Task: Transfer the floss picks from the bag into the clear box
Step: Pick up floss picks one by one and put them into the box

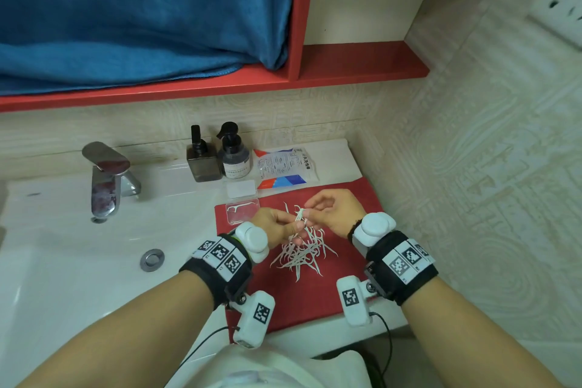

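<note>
A loose pile of several white floss picks (302, 257) lies on a red mat (315, 296) on the counter. Just above the pile, my left hand (277, 225) and my right hand (333, 213) meet, and both pinch a small bunch of floss picks (299, 217) between their fingertips. The clear box (242, 210) sits open at the mat's upper left corner with one pick inside; its lid (241, 188) lies flat behind it. The floss pick bag (285, 167), white with red and blue print, lies flat at the back of the counter.
Two dark pump bottles (203, 161) (234, 156) stand left of the bag. A chrome tap (107, 178) and the white sink basin (63, 261) with its drain (152, 259) are on the left. A red shelf (220, 85) with a blue towel (141, 9) hangs overhead.
</note>
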